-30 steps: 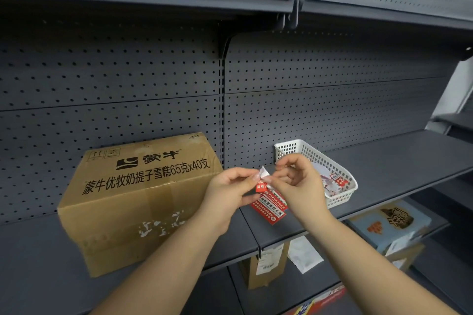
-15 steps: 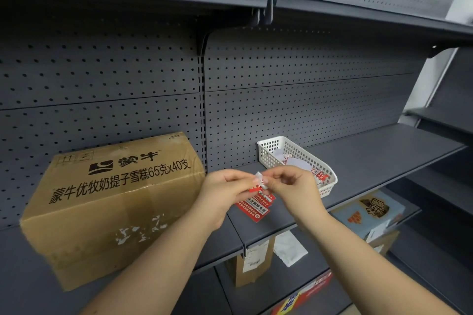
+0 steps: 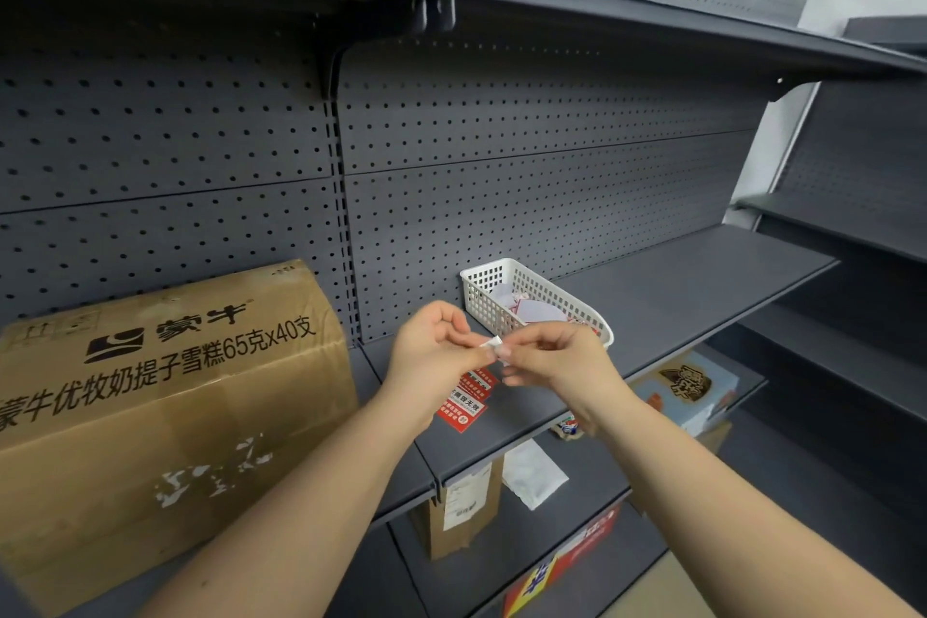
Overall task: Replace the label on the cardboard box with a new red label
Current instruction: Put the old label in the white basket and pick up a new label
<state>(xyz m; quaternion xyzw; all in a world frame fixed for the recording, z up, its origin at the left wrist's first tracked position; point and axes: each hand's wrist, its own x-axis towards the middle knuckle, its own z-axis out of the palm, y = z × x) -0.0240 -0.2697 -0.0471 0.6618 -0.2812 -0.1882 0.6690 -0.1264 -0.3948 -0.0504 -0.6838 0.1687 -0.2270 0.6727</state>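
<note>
Your left hand point(image 3: 435, 352): fingertips pinched on the red label's white top edge
Your right hand point(image 3: 554, 359): fingertips pinched on that same edge, touching the left
Red label point(image 3: 466, 399): hanging below your fingers, above the shelf point(image 3: 677, 286)
Cardboard box point(image 3: 165, 407): on the shelf to your left, white torn patches on its front
Basket point(image 3: 494, 289): white, just behind your hands

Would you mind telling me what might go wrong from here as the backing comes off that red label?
The red label hangs loose below both hands while the left hand and right hand pinch only its top edge; it may curl and stick to itself or tear. White torn residue remains on the cardboard box front, so a new label pressed there might sit unevenly or lift.
</note>
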